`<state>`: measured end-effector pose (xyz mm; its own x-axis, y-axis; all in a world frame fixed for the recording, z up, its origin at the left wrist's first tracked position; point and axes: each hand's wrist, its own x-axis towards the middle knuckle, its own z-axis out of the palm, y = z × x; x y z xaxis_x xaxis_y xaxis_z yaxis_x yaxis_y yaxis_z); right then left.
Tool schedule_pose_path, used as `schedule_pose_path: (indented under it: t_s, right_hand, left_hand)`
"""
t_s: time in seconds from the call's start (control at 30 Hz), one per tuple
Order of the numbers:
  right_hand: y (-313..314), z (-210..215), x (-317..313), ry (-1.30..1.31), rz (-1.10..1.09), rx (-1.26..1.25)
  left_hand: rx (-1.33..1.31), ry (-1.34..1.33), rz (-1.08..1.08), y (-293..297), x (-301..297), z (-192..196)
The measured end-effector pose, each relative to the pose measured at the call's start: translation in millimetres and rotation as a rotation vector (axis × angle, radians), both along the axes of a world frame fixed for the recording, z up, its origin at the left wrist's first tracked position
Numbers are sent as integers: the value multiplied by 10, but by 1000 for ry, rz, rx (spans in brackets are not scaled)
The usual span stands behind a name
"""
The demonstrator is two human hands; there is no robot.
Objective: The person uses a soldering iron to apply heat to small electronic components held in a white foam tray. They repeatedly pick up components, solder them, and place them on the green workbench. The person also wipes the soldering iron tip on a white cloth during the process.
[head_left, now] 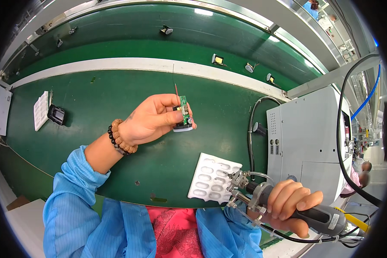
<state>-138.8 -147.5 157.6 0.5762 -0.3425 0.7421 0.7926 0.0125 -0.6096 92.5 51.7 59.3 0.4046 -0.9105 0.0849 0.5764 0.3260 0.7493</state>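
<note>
In the middle of the view, my left hand [152, 118] pinches a small assembly [184, 112] between thumb and fingers. It has a green circuit board in a dark holder with a pale rounded base, and a thin red wire sticks up from it. My right hand [290, 206] is wrapped round the grey body of what looks like an electric screwdriver [320, 218] with a metal head, clear tubes and a black cable. Its metal head points left, over a white tray [198, 191] with oval recesses. The tip's exact contact with the tray cannot be told.
A black open housing [56, 115] lies beside another white tray [41, 111] at left. A large white machine [303, 133] with a black cable [250, 137] stands at right. Past a white ledge [129, 63], several small parts [218, 59] lie on a green belt.
</note>
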Motion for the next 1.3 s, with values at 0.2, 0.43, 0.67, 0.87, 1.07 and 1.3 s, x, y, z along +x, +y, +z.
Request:
schedule_pose_path:
  t_s: [0.2, 0.43, 0.67, 0.87, 1.07, 1.3]
  right_hand:
    - [-24, -4, 25, 26, 25, -28]
    - [-50, 22, -4, 37, 49, -38]
    - [-53, -5, -23, 65, 31, -28]
    - [-116, 24, -35, 20, -7, -29]
    - [-177, 12, -81, -28, 2, 2]
    - [-229, 28, -150, 2, -10, 13]
  left_hand:
    - [278, -202, 220, 110, 183, -61]
    - [1168, -1244, 1092, 701, 1963, -407]
    - [588, -1701, 731, -488, 1546, -405]
    - [626, -1762, 362, -1446, 1625, -599]
    - [816, -1839, 388, -1651, 1853, -651]
    - [490, -1388, 434, -1372, 695, -107]
